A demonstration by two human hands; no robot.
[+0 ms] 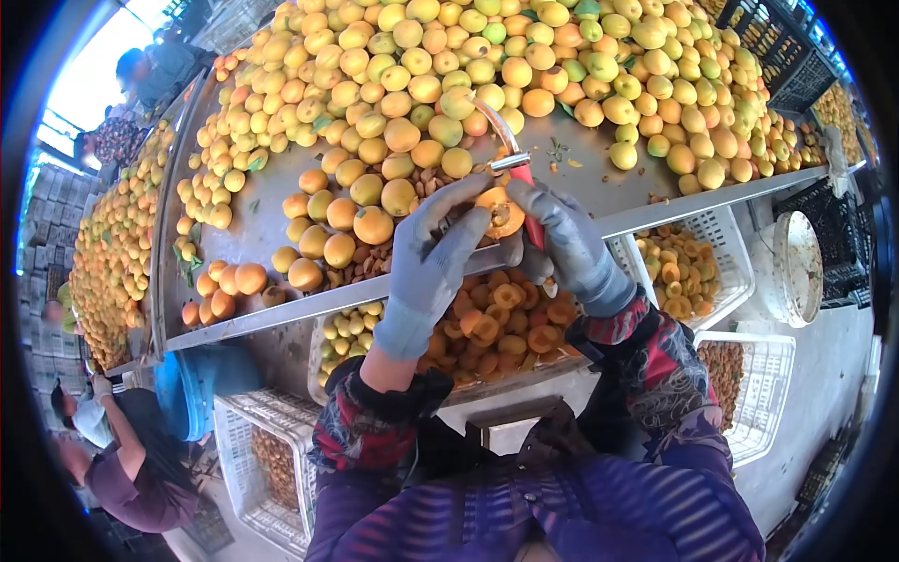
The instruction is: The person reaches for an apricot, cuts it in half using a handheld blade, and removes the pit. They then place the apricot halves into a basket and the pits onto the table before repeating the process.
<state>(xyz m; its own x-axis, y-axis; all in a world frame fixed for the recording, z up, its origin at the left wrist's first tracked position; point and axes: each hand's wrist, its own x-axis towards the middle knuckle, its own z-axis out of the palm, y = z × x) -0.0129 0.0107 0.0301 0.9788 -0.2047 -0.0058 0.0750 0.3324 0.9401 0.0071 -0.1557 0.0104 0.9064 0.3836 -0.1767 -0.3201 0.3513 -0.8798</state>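
My left hand (433,253), in a grey glove, has its thumb and fingers closed around a cut apricot (504,217) with its orange flesh turned up. Close against it, my gloved right hand (573,242) grips a red-handled knife (526,176) whose curved metal blade points up and away from me. Both hands are over the front edge of a metal table (281,314). Whole apricots (373,225) lie just beyond my left hand, with a small heap of brown pits (373,265) beside them. Below my hands, a container holds many apricot halves (496,323).
A large heap of apricots (412,56) covers the table's far side. White crates (272,459) stand below on both sides, some holding pits or fruit. A blue bucket (192,393) is at left, a white bucket (796,267) at right. Another person (140,459) works at left.
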